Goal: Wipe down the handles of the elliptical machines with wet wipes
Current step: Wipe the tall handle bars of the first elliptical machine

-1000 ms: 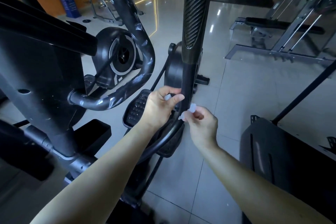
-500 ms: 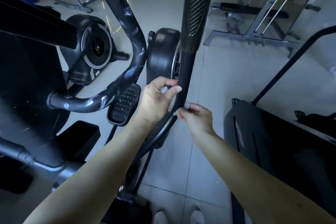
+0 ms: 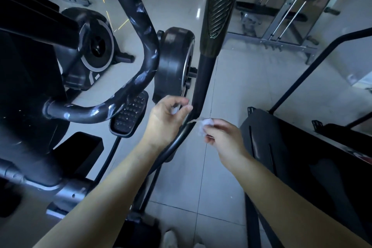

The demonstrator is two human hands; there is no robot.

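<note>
The black handle bar [image 3: 203, 82] of the elliptical runs up between both outstretched forearms. The left hand [image 3: 167, 119], fingers curled, pinches a white scrap beside the bar. The right hand [image 3: 223, 137] pinches a crumpled wet wipe [image 3: 204, 125], a strand touching the bar. No writing is readable.

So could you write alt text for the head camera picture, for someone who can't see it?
Seen from above, a person's right hand pinches a crumpled white wet wipe beside the black elliptical handle bar, while the left hand holds another white scrap against the bar's other side. A curved side handle, a studded pedal and a tiled gym floor surround them.
</note>
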